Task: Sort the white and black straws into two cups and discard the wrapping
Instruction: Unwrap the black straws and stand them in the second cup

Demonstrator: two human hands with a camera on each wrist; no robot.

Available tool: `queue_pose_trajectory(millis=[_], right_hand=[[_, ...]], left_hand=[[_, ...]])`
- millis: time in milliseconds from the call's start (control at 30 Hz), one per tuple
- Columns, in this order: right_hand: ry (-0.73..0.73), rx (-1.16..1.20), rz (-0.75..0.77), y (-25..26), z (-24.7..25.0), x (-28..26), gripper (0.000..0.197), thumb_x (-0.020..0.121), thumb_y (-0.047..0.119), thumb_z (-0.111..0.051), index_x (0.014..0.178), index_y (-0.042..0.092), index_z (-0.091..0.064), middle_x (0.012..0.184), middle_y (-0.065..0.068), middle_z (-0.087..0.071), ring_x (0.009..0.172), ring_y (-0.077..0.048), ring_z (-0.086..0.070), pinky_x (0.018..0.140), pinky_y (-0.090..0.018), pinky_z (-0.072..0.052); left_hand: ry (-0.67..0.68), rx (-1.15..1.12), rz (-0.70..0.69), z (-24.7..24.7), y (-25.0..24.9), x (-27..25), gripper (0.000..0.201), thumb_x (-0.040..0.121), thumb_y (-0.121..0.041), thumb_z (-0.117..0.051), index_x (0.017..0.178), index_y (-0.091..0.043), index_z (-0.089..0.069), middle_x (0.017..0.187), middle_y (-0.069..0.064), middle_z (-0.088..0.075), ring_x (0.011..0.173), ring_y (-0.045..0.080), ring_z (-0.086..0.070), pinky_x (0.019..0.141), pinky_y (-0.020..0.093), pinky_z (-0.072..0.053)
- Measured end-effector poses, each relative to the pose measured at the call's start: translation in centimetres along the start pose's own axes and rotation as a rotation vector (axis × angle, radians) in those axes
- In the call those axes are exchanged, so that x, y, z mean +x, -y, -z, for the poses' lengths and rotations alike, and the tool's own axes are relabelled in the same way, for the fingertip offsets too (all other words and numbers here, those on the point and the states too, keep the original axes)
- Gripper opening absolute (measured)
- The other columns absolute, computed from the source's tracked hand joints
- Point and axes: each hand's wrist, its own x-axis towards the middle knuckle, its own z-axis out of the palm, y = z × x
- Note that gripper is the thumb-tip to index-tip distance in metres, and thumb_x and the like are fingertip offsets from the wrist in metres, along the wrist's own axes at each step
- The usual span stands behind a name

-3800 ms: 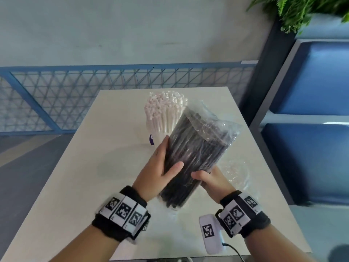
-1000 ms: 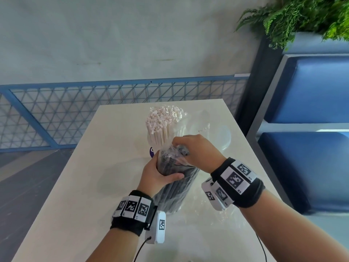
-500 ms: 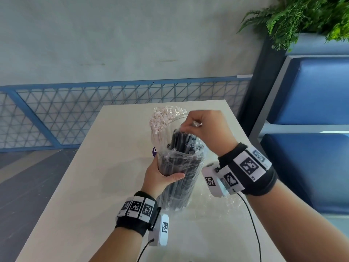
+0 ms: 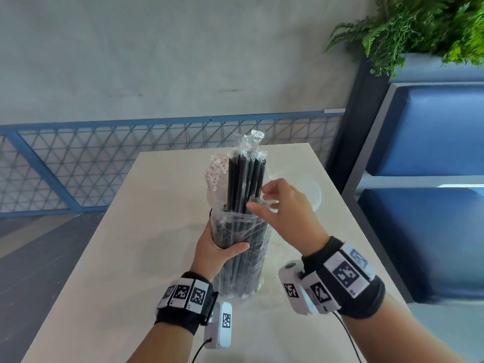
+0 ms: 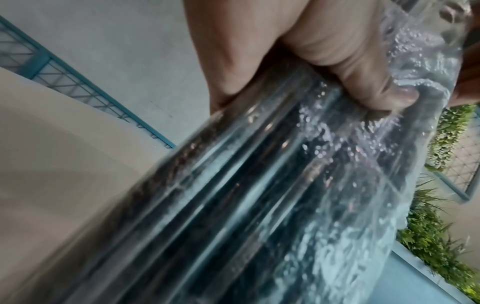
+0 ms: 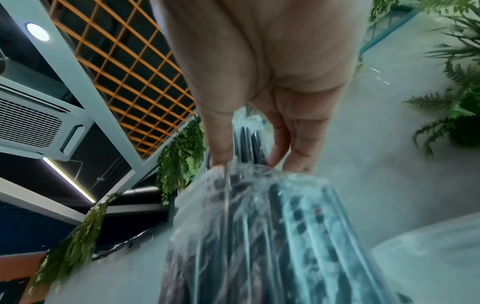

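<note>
A bundle of black straws (image 4: 245, 179) stands upright on the table (image 4: 125, 258) inside clear wrapping (image 4: 243, 271). My left hand (image 4: 222, 248) grips the wrapped bundle around its middle; the left wrist view shows the thumb pressed into the wrapping (image 5: 337, 185). My right hand (image 4: 258, 199) pinches several black straws that stick up out of the wrapping's open top, thumb and fingers on either side of the straws (image 6: 249, 142). Behind the bundle stand white straws (image 4: 216, 171); their cup is mostly hidden. A clear cup (image 4: 315, 197) with nothing in it stands to the right.
The table's right edge runs close to a blue padded bench (image 4: 424, 231). A blue mesh railing (image 4: 104, 158) lies beyond the far edge. A fern (image 4: 419, 27) hangs at the upper right. Bare tabletop stretches to the left of the bundle.
The bundle went from lying across both hands to standing upright. Over the last second a bunch of black straws has risen out of the wrapping's top, and my right hand now grips lower on them.
</note>
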Motion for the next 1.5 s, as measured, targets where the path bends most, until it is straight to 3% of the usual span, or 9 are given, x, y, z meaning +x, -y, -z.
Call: queue_pose_trajectory(millis=[200, 367, 467, 833, 967, 1067, 1133, 1300, 1500], right_hand=[[0.032, 0.189, -0.086, 0.3, -1.3, 1.2, 0.059, 0.063, 0.035, -0.083, 0.11, 0.015, -0.053, 0.094, 0.009, -0.063, 0.088, -0.008, -0.061, 0.07, -0.008, -0.045], [-0.044, 0.317, -0.201, 0.5, -3.4, 1.9, 0.046, 0.06, 0.026, -0.083, 0.098, 0.011, -0.061, 0.09, -0.003, -0.07, 0.084, -0.018, -0.067, 0.078, -0.039, -0.056], [-0.101, 0.375, -0.224, 0.2, -4.0, 2.4, 0.039, 0.061, 0.022, -0.08, 0.093, 0.008, -0.062, 0.085, -0.007, -0.071, 0.08, -0.024, -0.068, 0.076, -0.046, -0.056], [-0.219, 0.672, -0.165, 0.2, -1.2, 4.4, 0.023, 0.071, 0.005, -0.075, 0.092, 0.0, -0.066, 0.086, -0.012, -0.071, 0.08, -0.023, -0.07, 0.074, -0.039, -0.058], [0.08, 0.733, -0.051, -0.3, 0.2, 5.0, 0.033, 0.074, 0.005, -0.074, 0.105, 0.006, -0.063, 0.097, -0.005, -0.07, 0.088, -0.012, -0.068, 0.075, -0.023, -0.054], [0.46, 0.748, 0.01, -1.3, 1.0, 5.3, 0.046, 0.073, 0.005, -0.069, 0.117, 0.014, -0.057, 0.113, -0.003, -0.067, 0.11, -0.015, -0.062, 0.091, -0.025, -0.051], [0.524, 0.791, 0.012, -1.4, 1.1, 5.2, 0.041, 0.071, 0.004, -0.067, 0.108, 0.019, -0.061, 0.102, 0.003, -0.071, 0.105, -0.012, -0.064, 0.087, -0.023, -0.051], [0.226, 0.883, -0.012, -0.3, -0.7, 5.0, 0.018, 0.064, 0.0, -0.068, 0.078, 0.012, -0.064, 0.074, 0.005, -0.066, 0.074, -0.009, -0.063, 0.072, -0.022, -0.053], [-0.08, 0.935, -0.045, 0.4, -0.4, 5.3, 0.018, 0.076, -0.007, -0.066, 0.075, 0.011, -0.064, 0.072, 0.001, -0.063, 0.068, -0.009, -0.062, 0.067, -0.022, -0.053]], left_hand=[[0.084, 0.007, 0.02, -0.5, -0.6, -0.2, 0.068, 0.05, -0.017, -0.089, 0.107, -0.03, -0.054, 0.099, -0.011, -0.07, 0.095, 0.003, -0.067, 0.078, 0.016, -0.052], [0.079, -0.017, -0.011, -0.4, -1.8, 0.9, 0.091, 0.038, -0.035, -0.092, 0.12, -0.022, -0.053, 0.11, -0.001, -0.068, 0.106, 0.014, -0.064, 0.092, 0.039, -0.051], [0.066, 0.002, -0.032, -0.6, -2.5, 1.2, 0.088, 0.039, -0.038, -0.09, 0.118, -0.028, -0.053, 0.108, -0.005, -0.068, 0.104, 0.011, -0.064, 0.091, 0.036, -0.052], [0.072, 0.031, -0.036, -0.5, -2.4, 1.5, 0.063, 0.051, -0.022, -0.087, 0.104, -0.034, -0.055, 0.1, -0.012, -0.068, 0.095, -0.002, -0.065, 0.088, 0.021, -0.051], [0.094, 0.007, -0.032, 0.2, -2.5, 1.9, 0.067, 0.05, -0.023, -0.086, 0.109, -0.029, -0.056, 0.103, -0.009, -0.068, 0.1, 0.005, -0.065, 0.092, 0.028, -0.051], [0.144, 0.027, -0.027, 0.8, -2.7, 2.3, 0.071, 0.048, -0.021, -0.086, 0.113, -0.024, -0.055, 0.102, -0.009, -0.068, 0.099, 0.005, -0.065, 0.093, 0.03, -0.051], [0.179, 0.068, -0.045, 0.9, -2.7, 2.4, 0.072, 0.052, -0.016, -0.087, 0.114, -0.029, -0.054, 0.103, -0.012, -0.068, 0.099, 0.001, -0.064, 0.089, 0.022, -0.051], [0.129, 0.053, -0.037, 0.9, -2.2, 2.7, 0.078, 0.043, -0.031, -0.09, 0.113, -0.025, -0.056, 0.098, -0.014, -0.07, 0.099, 0.004, -0.064, 0.088, 0.022, -0.051], [0.114, 0.05, -0.081, 0.9, -2.2, 2.6, 0.063, 0.052, -0.019, -0.083, 0.108, -0.024, -0.056, 0.099, -0.012, -0.068, 0.096, -0.001, -0.064, 0.083, 0.012, -0.048]])
